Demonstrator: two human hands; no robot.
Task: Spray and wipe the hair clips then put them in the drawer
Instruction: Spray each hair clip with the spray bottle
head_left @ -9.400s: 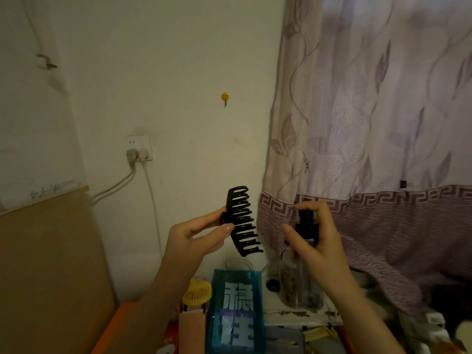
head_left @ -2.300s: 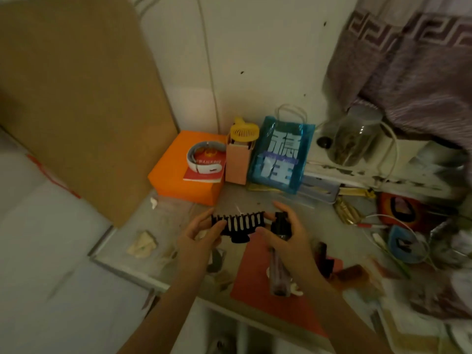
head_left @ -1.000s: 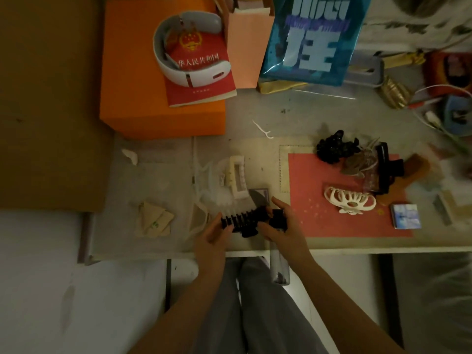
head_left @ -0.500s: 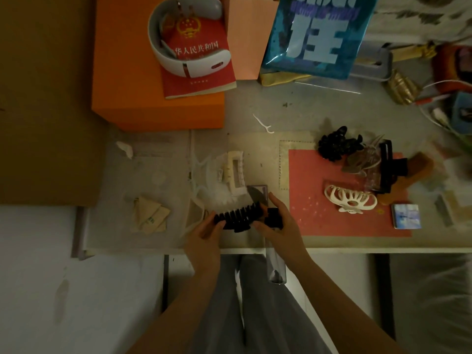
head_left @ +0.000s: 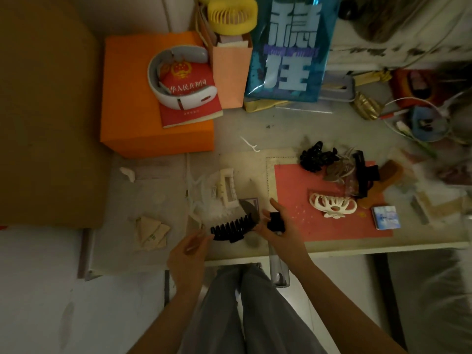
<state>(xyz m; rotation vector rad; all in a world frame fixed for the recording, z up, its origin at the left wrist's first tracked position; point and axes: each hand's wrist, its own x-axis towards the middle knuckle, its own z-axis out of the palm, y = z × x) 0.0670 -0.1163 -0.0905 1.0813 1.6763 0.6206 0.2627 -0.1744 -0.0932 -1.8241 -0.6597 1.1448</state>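
My left hand point(head_left: 187, 254) pinches the left end of a black claw hair clip point(head_left: 233, 228) just above the table's front edge. My right hand point(head_left: 283, 232) grips a clear spray bottle point(head_left: 278, 267) by its black top, its body hanging down past the edge; the fingertips also touch the clip's right end. A cream rectangular clip point(head_left: 226, 191) lies on white tissue point(head_left: 204, 200) behind the black clip. On the red mat point(head_left: 316, 223) lie a white clip point(head_left: 332, 206) and a heap of black and brown clips point(head_left: 339, 167). No drawer is in view.
An orange box point(head_left: 138, 118) with a red booklet and a white neck device stands at the back left. A pink paper bag with a yellow fan point(head_left: 231, 17) and a blue bag point(head_left: 288, 52) stand behind. Folded paper point(head_left: 150, 232) lies at front left. Clutter fills the right side.
The view has dropped from the wall to the table. Both hands brought the black clip and bottle down to the table's front edge; in the last second they barely shifted.
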